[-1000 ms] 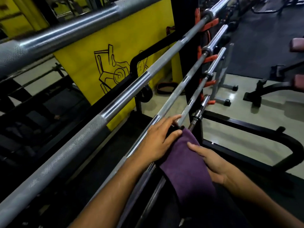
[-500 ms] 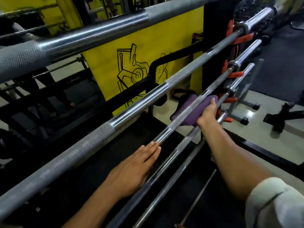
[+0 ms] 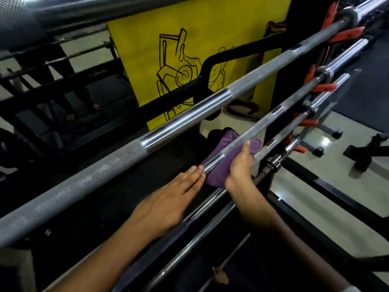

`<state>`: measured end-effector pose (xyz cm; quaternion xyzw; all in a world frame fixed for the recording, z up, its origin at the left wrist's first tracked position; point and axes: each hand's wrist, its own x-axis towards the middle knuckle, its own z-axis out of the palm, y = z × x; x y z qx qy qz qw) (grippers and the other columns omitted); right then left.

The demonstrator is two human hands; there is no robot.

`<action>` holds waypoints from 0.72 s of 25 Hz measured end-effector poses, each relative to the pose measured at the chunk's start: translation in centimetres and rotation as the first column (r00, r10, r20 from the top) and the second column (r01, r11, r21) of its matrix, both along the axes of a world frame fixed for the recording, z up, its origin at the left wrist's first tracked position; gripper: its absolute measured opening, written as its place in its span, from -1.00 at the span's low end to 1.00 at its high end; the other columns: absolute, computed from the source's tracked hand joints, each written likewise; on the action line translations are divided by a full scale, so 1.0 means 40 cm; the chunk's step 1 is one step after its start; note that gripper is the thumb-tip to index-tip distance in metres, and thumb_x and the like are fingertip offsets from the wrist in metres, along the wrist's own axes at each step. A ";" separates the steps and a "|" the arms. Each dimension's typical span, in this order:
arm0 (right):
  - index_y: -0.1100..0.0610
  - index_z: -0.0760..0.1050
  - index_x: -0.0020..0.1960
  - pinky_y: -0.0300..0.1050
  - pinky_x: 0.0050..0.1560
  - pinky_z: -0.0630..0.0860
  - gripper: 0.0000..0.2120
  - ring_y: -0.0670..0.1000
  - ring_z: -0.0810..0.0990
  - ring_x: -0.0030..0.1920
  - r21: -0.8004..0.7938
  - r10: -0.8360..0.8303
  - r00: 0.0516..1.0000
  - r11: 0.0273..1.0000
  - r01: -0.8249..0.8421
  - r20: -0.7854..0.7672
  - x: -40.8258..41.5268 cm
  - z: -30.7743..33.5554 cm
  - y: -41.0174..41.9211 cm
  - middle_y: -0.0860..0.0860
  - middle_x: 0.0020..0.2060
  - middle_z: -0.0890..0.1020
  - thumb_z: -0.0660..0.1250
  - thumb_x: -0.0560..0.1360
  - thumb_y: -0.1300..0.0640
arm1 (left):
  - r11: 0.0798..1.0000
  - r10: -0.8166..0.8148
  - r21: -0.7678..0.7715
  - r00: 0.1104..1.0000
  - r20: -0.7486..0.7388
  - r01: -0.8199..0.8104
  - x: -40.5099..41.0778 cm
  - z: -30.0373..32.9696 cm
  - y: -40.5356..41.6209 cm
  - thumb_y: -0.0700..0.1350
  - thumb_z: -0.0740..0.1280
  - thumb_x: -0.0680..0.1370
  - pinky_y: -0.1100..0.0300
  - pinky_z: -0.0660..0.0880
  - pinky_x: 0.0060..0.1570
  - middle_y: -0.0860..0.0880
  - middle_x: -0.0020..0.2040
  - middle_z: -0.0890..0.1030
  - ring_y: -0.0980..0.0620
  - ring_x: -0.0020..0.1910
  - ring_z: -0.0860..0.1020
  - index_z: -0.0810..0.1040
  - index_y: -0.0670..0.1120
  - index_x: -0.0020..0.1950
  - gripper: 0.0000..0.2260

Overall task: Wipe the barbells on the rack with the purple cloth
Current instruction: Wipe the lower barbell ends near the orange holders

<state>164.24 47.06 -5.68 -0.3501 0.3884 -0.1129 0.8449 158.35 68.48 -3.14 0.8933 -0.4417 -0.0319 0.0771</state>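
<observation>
Several steel barbells lie in a slanted row on the black rack [image 3: 277, 85]. My right hand [image 3: 240, 165] grips the purple cloth [image 3: 223, 163], which is wrapped under and around the third barbell [image 3: 259, 123] at mid-length. My left hand [image 3: 168, 201] rests flat on the same bar just below the cloth, fingers straight, fingertips touching the cloth's edge. The thick second barbell [image 3: 126, 152] runs across above both hands. Part of the cloth is hidden behind the bar.
Orange hooks [image 3: 322, 87] hold the bar ends at the upper right. A yellow panel [image 3: 200, 49] with a black drawing stands behind the rack. Lower bars [image 3: 200, 243] pass under my forearms. Pale floor and black equipment legs [image 3: 362, 157] lie to the right.
My right hand has slid the cloth back down the bar toward me, until it meets my left fingertips. My left hand stays flat on the bar.
</observation>
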 end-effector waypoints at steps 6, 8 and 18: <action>0.12 0.54 0.09 -0.05 -0.02 0.62 -0.59 0.14 0.69 0.00 -0.128 -0.115 0.992 0.984 0.121 0.057 0.103 0.005 -0.126 0.07 -0.06 0.69 0.19 0.61 -0.21 | 0.975 0.028 -0.205 0.970 -0.242 -0.080 0.017 0.003 0.022 -0.36 0.16 0.62 0.37 -0.05 0.52 0.21 0.62 -0.04 0.27 0.58 -0.07 0.06 0.08 0.62 -0.35; 0.11 0.55 0.04 -0.06 -0.04 0.59 -0.62 0.16 0.69 0.04 -0.242 -0.181 0.983 0.953 0.180 0.019 0.171 0.010 -0.220 0.07 -0.07 0.68 0.19 0.58 -0.19 | 0.972 0.027 -0.212 0.945 -0.326 -0.101 0.023 0.010 0.024 -0.27 0.15 0.68 0.44 -0.07 0.49 0.27 0.61 -0.08 0.33 0.56 -0.11 0.06 0.14 0.61 -0.42; 0.17 0.50 0.16 -0.06 -0.04 0.66 -0.59 0.09 0.70 -0.07 -0.215 -0.034 0.995 0.975 0.053 0.093 0.063 -0.009 -0.088 0.09 -0.09 0.69 0.09 0.70 -0.14 | 0.982 0.143 -0.050 0.900 -0.412 -0.179 0.043 0.006 0.010 0.14 -0.03 0.69 0.23 -0.04 0.54 0.36 0.57 -0.17 0.39 0.53 -0.15 -0.26 0.40 0.53 -0.49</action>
